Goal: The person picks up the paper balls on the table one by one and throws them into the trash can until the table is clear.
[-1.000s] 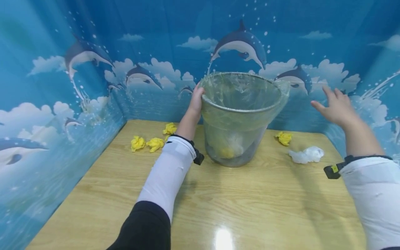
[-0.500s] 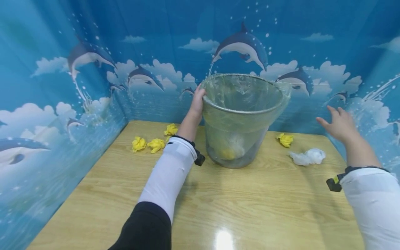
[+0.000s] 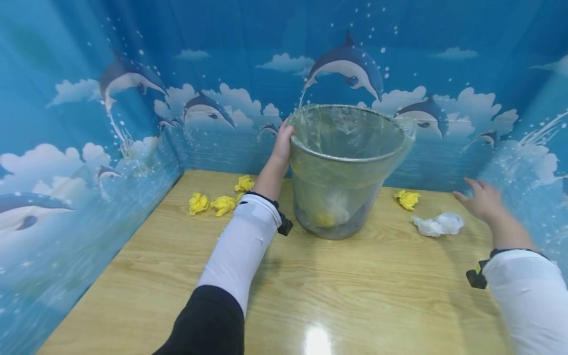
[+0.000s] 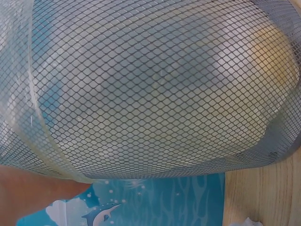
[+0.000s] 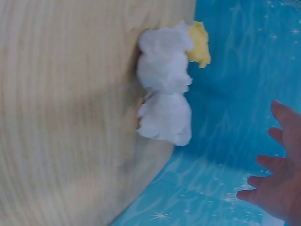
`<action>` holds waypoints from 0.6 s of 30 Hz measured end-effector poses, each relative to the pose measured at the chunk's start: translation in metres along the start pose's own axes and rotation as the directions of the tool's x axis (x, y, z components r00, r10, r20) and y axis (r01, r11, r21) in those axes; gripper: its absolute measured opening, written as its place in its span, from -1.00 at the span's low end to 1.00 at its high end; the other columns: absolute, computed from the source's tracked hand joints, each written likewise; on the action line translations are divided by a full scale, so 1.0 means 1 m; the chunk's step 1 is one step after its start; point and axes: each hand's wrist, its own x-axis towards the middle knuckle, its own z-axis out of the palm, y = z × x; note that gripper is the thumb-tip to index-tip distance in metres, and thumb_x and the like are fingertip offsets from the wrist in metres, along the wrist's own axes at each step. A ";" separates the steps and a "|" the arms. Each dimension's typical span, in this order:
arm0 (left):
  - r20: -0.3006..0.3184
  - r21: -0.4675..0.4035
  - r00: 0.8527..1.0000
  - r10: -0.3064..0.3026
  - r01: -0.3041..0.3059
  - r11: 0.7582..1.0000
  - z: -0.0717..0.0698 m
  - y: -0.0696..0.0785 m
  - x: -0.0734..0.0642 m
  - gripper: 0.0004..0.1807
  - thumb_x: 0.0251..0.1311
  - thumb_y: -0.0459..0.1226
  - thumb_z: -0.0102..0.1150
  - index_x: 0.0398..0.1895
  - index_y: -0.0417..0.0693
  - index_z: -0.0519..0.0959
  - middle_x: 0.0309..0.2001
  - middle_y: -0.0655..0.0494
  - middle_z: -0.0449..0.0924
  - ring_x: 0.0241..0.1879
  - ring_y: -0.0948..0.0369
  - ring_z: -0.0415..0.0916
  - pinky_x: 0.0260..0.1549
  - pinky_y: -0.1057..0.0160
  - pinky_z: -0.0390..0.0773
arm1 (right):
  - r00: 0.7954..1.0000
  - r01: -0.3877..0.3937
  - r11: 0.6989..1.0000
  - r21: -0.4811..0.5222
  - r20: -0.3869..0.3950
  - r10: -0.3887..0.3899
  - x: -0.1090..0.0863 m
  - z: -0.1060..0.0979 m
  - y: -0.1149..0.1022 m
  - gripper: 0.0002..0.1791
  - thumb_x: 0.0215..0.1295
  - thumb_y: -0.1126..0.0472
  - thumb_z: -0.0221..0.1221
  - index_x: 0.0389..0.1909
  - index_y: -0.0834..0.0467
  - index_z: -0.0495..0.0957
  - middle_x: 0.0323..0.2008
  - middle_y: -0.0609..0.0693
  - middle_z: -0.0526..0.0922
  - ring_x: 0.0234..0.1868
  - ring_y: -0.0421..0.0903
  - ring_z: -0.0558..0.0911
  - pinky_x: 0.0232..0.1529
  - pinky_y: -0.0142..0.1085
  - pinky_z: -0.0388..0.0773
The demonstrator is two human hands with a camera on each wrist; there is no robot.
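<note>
A mesh wastebasket with a thin clear-green plastic liner folded over its rim stands tilted on the table. My left hand grips its rim on the left side. Through the mesh a yellow wad and something white show at the bottom. My right hand, fingers spread and holding nothing, hovers at the right beyond two white crumpled wads lying side by side. In the right wrist view these white wads lie apart from the fingers. A yellow crumpled wad lies just behind them.
Left of the basket lie several yellow crumpled wads, partly behind my left forearm. The wood-grain table is enclosed by a blue dolphin-print curtain at the back and sides.
My right hand has come down and slightly right, from above the table's back edge toward the white wads. The left hand keeps its grip on the wastebasket, which has stayed put.
</note>
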 end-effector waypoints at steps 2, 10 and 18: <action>0.002 -0.001 1.000 0.002 -0.002 1.000 0.001 0.000 0.000 -0.25 0.23 -0.25 -0.28 0.56 0.13 -0.06 0.57 0.10 -0.20 0.53 0.08 -0.20 0.05 0.13 0.17 | 1.000 0.009 1.000 -0.003 0.024 -0.009 0.000 0.004 0.004 -0.07 0.46 -0.27 -0.31 0.44 0.46 -0.21 0.28 0.71 -0.13 0.23 0.68 -0.10 0.18 0.48 -0.12; 0.010 -0.004 1.000 -0.002 0.002 1.000 0.004 0.001 0.000 -0.25 0.24 -0.24 -0.28 0.56 0.14 -0.06 0.57 0.11 -0.18 0.52 0.09 -0.17 0.07 0.13 0.17 | 0.992 0.037 0.999 -0.013 0.119 -0.035 0.001 0.019 0.015 -0.02 0.45 -0.30 -0.29 0.41 0.52 -0.17 0.25 0.73 -0.13 0.21 0.69 -0.09 0.16 0.49 -0.09; 0.011 0.005 1.000 -0.029 0.029 1.000 0.004 0.000 0.000 -0.25 0.26 -0.22 -0.27 0.56 0.19 -0.09 0.57 0.14 -0.22 0.53 0.12 -0.20 0.10 0.12 0.15 | 0.985 0.036 0.999 -0.002 0.169 -0.035 0.001 0.031 0.024 -0.04 0.45 -0.28 -0.25 0.39 0.53 -0.13 0.25 0.74 -0.16 0.22 0.69 -0.10 0.17 0.48 -0.08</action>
